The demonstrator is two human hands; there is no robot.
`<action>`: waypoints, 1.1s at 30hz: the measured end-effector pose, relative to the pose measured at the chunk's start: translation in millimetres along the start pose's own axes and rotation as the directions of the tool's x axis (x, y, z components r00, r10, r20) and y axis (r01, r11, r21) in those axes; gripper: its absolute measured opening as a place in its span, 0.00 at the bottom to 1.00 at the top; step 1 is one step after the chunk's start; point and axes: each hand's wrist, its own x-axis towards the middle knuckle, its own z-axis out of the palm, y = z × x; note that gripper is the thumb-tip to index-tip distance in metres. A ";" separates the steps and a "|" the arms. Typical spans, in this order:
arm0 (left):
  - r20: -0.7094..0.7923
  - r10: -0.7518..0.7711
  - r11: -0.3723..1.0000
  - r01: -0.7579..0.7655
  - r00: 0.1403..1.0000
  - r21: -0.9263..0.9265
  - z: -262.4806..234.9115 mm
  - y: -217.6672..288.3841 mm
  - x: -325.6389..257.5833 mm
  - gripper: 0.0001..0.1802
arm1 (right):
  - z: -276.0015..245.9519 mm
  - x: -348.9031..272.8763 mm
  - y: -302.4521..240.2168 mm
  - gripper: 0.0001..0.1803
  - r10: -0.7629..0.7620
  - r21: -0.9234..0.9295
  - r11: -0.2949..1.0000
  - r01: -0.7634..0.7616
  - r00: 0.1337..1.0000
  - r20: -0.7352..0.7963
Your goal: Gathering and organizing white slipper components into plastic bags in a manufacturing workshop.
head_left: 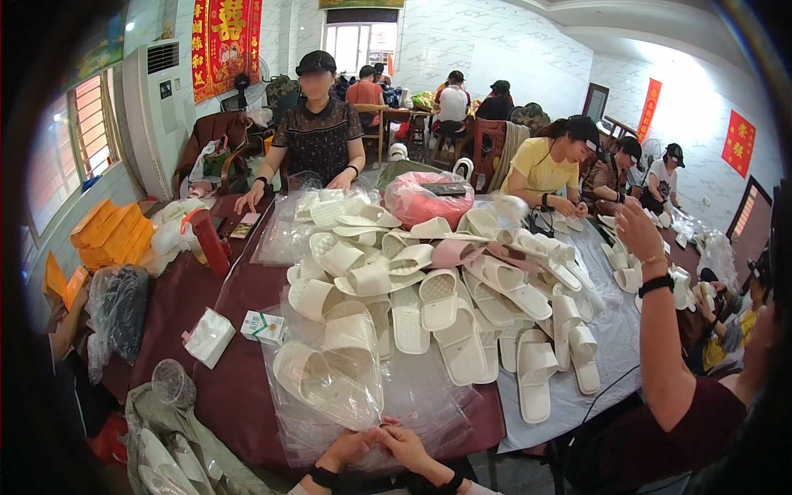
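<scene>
A pair of cream-white slide slippers (309, 375) lies inside a clear plastic bag (363, 415) at the near edge of the table. My left hand (351, 446) and my right hand (406, 448) meet at the bag's near end, fingers pinched together on the plastic. Under this bag, more flat clear bags (433, 421) are spread on the dark red cloth. Just beyond rises a big heap of loose white slippers (454, 338), with a pink slipper (452, 252) among them.
A white tissue pack (209, 337) and a small carton (264, 327) lie to the left, near a red bottle (211, 242). An open sack (175, 437) of slippers stands at lower left. Across the table sits a person (318, 132); a co-worker's raised arm (660, 313) is at right.
</scene>
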 end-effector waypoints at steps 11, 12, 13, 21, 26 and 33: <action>0.055 -0.155 0.987 0.152 0.986 0.059 1.7 6.8 4.9 0.23 | -10.1 9.1 10.8 0.17 0.247 0.338 0.905 -0.260 0.966 0.081; 0.002 -0.138 0.990 0.138 0.990 0.002 8.3 9.8 3.9 0.21 | -10.6 10.5 14.7 0.16 0.271 0.388 0.877 -0.283 0.959 0.086; 0.004 -0.140 0.990 0.140 0.990 0.002 12.8 11.8 2.6 0.21 | -11.0 11.7 18.8 0.16 0.272 0.389 0.877 -0.283 0.959 0.083; -0.065 -0.107 0.992 0.102 0.992 -0.069 -21.6 -22.8 4.8 0.16 | -17.0 18.3 23.6 0.16 0.154 0.522 0.803 -0.289 0.946 0.286; -0.114 -0.060 0.998 0.058 0.992 -0.024 -9.3 -13.4 1.4 0.17 | -17.3 18.6 13.2 0.17 0.237 0.503 0.798 -0.330 0.941 0.241; 0.059 -0.063 0.998 0.064 0.996 -0.010 -15.7 -11.7 0.9 0.23 | -15.0 9.1 -4.0 0.17 0.208 0.339 0.897 -0.283 0.948 0.241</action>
